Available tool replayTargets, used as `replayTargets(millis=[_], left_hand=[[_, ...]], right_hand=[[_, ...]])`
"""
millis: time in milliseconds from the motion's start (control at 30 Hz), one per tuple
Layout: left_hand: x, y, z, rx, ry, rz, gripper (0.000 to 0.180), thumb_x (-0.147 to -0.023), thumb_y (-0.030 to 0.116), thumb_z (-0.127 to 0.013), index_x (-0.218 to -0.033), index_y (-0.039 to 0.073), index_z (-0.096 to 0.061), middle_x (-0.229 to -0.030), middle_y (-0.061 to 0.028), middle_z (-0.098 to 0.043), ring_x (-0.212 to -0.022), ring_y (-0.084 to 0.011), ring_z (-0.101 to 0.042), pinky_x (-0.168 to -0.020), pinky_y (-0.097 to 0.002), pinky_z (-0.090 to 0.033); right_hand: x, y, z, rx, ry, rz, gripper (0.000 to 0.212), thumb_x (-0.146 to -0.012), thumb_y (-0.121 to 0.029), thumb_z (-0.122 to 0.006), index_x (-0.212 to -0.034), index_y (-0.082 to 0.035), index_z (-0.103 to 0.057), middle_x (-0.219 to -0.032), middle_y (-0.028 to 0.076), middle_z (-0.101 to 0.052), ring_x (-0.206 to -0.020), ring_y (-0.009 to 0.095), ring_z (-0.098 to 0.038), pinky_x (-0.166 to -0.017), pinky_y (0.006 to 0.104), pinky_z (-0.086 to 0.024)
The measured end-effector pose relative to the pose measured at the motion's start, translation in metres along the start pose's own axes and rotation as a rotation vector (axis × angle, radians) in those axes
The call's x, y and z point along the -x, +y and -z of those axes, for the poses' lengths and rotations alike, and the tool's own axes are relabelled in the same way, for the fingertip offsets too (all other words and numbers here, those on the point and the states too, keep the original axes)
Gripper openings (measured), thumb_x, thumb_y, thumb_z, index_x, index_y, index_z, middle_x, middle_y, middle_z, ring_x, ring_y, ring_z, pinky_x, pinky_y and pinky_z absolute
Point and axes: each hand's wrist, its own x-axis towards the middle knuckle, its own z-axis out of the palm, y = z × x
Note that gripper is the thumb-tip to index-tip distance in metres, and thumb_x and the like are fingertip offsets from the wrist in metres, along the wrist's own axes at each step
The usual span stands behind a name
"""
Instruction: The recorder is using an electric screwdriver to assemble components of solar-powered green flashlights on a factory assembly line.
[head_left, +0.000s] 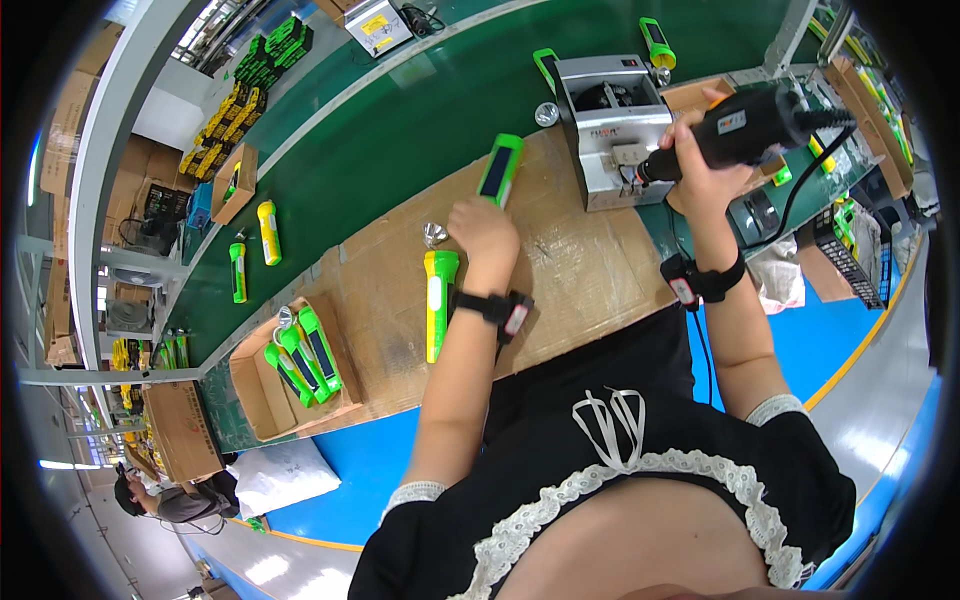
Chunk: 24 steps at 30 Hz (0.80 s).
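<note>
My left hand [485, 235] is closed at the lower end of a green flashlight [501, 168] with a dark panel, over the cardboard sheet [380, 270]. Close beside the hand are a silver reflector [434, 235] and a green-and-yellow flashlight [438, 305] lying on the cardboard. My right hand [708, 165] grips a black electric screwdriver [740, 128] held nearly level. Its tip points left, at the front of a silver screw feeder [620, 140]; whether they touch, I cannot tell.
An open cardboard box [258, 395] with several green flashlights stands at the left. Two flashlights [268, 232] [238, 272] lie on the green bench [340, 180]. A black cable [835, 190] trails from the screwdriver. At the right is a black crate [850, 260]; another person [180, 495] is at lower left.
</note>
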Motion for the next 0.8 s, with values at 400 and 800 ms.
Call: replayTargets(millis=[400, 800], left_hand=[[-0.066, 0.000, 0.078, 0.563, 0.018, -0.092, 0.034, -0.080, 0.033, -0.064, -0.097, 0.004, -0.059, -0.098, -0.0181, -0.056, -0.093, -0.0361, -0.056, -0.079, -0.0496, -0.042], [0.132, -0.126, 0.091, 0.863, -0.529, -0.065, 0.044, -0.081, 0.024, -0.064, -0.122, 0.013, -0.052, -0.075, -0.0248, -0.060, -0.073, -0.0382, -0.062, -0.066, -0.0439, -0.050]], right_hand=[[-0.007, 0.010, -0.012, 0.041, -0.105, -0.175, 0.037, -0.074, 0.003, -0.061, -0.110, 0.004, -0.052, -0.070, 0.002, -0.059, -0.060, 0.008, -0.057, -0.058, 0.0228, -0.047], [0.049, -0.041, -0.016, -0.343, -0.303, -0.337, 0.043, -0.077, 0.005, -0.054, -0.117, 0.005, -0.039, -0.070, 0.009, -0.052, -0.062, 0.017, -0.054, -0.062, 0.0295, -0.046]])
